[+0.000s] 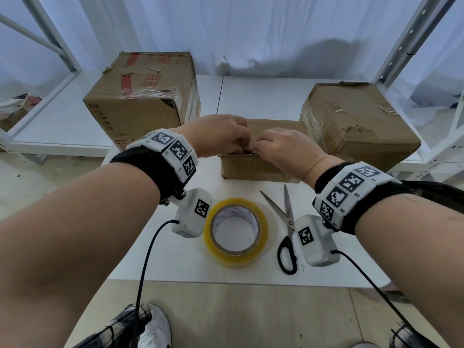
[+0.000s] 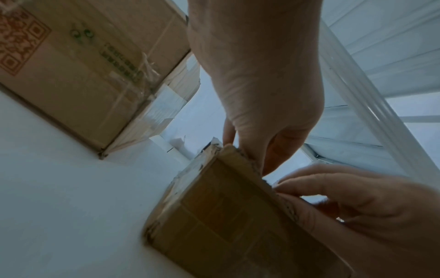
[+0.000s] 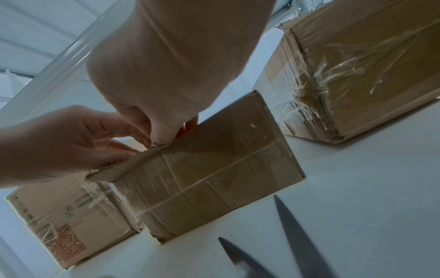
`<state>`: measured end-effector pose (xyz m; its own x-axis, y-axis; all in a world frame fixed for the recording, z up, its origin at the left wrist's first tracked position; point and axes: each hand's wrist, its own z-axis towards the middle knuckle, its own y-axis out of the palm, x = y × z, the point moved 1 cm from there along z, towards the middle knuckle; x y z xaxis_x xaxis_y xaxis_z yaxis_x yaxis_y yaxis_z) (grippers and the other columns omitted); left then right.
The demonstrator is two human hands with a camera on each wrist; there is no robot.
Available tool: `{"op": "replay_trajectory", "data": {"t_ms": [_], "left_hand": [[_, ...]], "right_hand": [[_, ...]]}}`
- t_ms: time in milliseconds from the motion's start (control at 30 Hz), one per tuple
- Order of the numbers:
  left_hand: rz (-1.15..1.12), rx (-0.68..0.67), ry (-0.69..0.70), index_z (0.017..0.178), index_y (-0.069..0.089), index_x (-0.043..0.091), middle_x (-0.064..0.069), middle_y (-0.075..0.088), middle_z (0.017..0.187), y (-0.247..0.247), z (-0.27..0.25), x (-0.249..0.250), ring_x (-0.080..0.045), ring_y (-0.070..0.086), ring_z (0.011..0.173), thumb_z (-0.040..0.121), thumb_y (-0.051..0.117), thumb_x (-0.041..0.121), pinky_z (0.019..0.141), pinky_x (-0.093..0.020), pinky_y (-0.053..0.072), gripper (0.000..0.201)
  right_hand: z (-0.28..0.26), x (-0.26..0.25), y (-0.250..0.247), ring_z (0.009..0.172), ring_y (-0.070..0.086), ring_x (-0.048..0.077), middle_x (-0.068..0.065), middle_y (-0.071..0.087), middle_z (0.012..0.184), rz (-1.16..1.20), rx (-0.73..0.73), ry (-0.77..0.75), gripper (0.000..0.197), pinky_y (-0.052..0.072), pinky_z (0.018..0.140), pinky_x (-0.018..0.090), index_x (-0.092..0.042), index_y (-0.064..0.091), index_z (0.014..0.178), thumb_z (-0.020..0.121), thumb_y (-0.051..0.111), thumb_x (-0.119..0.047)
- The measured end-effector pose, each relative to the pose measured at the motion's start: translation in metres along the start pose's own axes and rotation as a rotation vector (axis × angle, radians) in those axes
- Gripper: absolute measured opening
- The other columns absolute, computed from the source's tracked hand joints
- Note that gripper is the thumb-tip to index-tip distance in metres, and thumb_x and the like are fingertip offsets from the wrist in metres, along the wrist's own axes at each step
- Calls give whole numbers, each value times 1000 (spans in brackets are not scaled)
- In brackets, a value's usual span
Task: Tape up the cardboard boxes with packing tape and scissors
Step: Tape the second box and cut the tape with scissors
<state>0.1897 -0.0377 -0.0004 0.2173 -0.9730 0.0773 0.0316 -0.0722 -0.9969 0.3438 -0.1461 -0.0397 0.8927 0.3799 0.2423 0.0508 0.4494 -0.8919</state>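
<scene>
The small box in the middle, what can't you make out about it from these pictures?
- Head view: the top seam of the small box is covered by the left hand and right hand.
- Left wrist view: the box's near end is cut off by the frame edge; the picture is dim and soft.
- Right wrist view: fingertip contact is masked by the palm.
- No view shows what is inside.

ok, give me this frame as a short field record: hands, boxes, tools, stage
left hand: fingers curled on the top flap edge of the small box
right hand: grip on the same flap edge, beside the left
big boxes: printed box at back left, taped box at back right
tape roll: flat on the table, untouched
scissors: blades open, lying right of the roll
stage: flaps being closed, no new tape on yet
</scene>
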Motion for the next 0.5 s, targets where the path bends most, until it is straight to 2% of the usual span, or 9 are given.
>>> {"op": "replay_trajectory", "data": {"t_ms": [167,233,300,367,433,500], "left_hand": [[80,71,21,115,63,14,-3,56,114,8,2,1,-19,55,101,98,48,29,76,-24,37,27],[126,108,48,112,66,12,-6,59,109,11,-2,3,-24,58,97,99,44,30,76,-32,47,31],[158,162,97,101,70,9,-9,63,98,14,-8,5,-29,63,84,96,38,33,68,-41,55,41],[183,252,140,90,72,8,-9,65,86,18,-12,4,-28,64,71,93,35,34,55,-37,55,45],[208,323,155,84,73,9,-8,66,82,20,-13,5,-26,64,65,92,35,33,50,-31,52,45],[197,346,150,83,73,9,-7,66,81,20,-14,6,-26,64,64,93,36,32,49,-30,52,44]], "right_hand": [[-1,1,2,61,63,31,14,64,74,11,5,20,16,55,47,35,0,68,76,67,77,10],[-1,0,2,60,63,31,14,64,74,22,34,31,13,55,47,36,0,68,76,70,76,7],[0,0,2,60,63,31,14,64,74,51,64,42,4,55,48,36,-1,69,75,79,67,0],[0,0,-2,63,64,31,14,65,76,92,85,73,20,57,51,36,-1,71,76,86,57,-11],[1,-1,-7,64,65,31,14,66,79,123,62,106,11,58,54,36,0,72,76,82,67,-8],[3,-3,-12,69,65,32,15,66,84,126,12,133,7,57,56,37,-1,73,80,81,72,-8]]}}
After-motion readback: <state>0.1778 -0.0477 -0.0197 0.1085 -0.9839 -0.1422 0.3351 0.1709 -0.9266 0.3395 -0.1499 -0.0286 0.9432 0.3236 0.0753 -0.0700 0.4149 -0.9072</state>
